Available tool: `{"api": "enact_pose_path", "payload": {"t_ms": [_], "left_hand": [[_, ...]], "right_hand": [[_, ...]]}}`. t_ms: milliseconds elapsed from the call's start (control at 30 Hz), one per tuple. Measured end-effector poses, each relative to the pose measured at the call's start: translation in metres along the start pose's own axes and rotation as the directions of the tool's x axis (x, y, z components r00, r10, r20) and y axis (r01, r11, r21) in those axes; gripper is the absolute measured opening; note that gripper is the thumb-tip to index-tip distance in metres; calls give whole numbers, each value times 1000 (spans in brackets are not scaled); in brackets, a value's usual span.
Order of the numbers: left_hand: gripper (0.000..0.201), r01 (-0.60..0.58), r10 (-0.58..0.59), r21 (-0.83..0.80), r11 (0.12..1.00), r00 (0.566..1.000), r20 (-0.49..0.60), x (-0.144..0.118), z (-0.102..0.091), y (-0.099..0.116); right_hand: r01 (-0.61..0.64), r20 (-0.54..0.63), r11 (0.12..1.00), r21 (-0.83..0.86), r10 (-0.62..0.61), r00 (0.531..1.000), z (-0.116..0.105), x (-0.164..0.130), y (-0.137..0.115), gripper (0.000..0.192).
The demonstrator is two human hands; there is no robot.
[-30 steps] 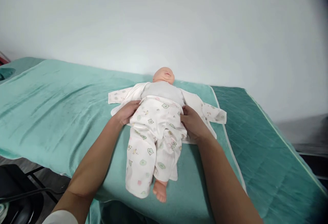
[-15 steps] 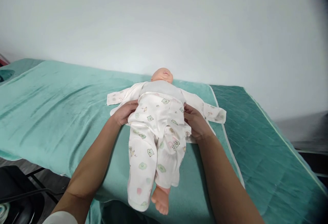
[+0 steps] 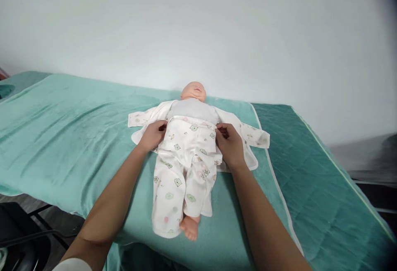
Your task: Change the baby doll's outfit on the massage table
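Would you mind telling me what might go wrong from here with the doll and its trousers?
1. The doll lies close to the near edge of the bed, one bare foot almost over it; a tug could slide it off.
2. Both hands, left hand and right hand, pinch the trousers at the waist, so the band may sit crooked.
3. The open shirt under the doll could bunch up.
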State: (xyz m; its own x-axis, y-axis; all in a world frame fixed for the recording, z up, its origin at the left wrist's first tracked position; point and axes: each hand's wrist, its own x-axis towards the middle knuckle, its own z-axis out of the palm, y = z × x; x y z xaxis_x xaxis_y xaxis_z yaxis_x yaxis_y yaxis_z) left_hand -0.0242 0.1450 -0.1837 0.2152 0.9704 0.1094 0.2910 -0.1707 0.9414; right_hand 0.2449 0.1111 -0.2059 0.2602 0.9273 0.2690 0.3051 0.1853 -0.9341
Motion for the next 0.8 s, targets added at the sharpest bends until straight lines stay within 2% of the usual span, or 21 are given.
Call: {"api": "enact_pose_path", "payload": {"t_ms": [133, 200, 333, 433, 500, 633, 700, 800], "left_hand": [[23, -42, 40, -6, 999, 986, -161, 4, 4, -6], [26, -112, 106, -18, 994, 972, -210, 4, 5, -6], [20, -319, 344, 145, 937, 914, -213, 2, 4, 0], [20, -377, 429, 239, 895, 876, -223, 1, 5, 5], [20, -372, 424, 249, 894, 882, -207, 3, 5, 8], [19, -304, 329, 199, 932, 939, -103, 8, 4, 15], [18, -271, 282, 191, 943, 959, -32, 11, 1, 18], [18, -249, 247, 241, 938, 968, 38, 14, -3, 19]], "right_hand": [[6, -94, 998, -58, -11, 995, 2, 1, -4, 16], [41, -117, 999, -34, -44, 992, 2, -2, -11, 18], [193, -12, 981, -7, -193, 981, 2, -6, -23, 16], [246, 55, 969, 27, -247, 967, 2, -3, -25, 14], [242, 110, 969, 51, -246, 963, 0, 1, -25, 14], [156, 294, 987, 34, -159, 942, -5, 12, -29, 15], [126, 385, 992, -14, -110, 916, -8, 18, -32, 20], [192, 500, 977, -88, -123, 857, -11, 28, -36, 26]]}}
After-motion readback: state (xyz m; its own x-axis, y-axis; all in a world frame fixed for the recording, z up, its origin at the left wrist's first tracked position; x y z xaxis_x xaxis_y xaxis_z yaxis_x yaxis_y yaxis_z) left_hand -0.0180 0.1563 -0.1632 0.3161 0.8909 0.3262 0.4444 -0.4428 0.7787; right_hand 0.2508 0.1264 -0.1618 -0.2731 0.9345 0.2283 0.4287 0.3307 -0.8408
